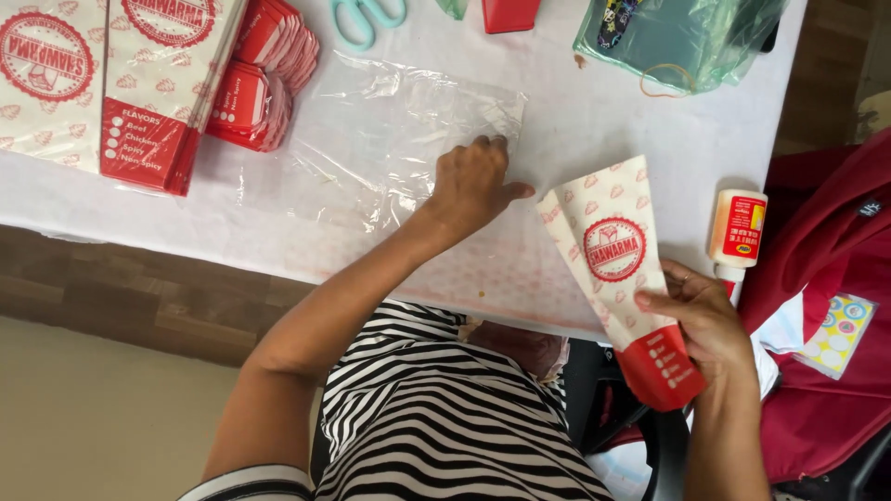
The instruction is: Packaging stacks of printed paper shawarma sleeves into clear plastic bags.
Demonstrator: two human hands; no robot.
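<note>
From the head view, a green plastic bag [682,37] at the table's far edge holds dark things I cannot make out, and 2 stacks of red-and-white paper sleeves [139,83] lie at the far left beside folded red cartons [264,79]. The left hand [473,186] rests palm down, fingers spread on a clear plastic sheet [390,130], gripping nothing, while the right hand [701,320] is clamped on a folded paper cone [617,260], tilted over the near edge. A glue bottle [736,232], scissors [368,19] and a rubber band [666,82] lie on the white tablecloth [575,121].
</note>
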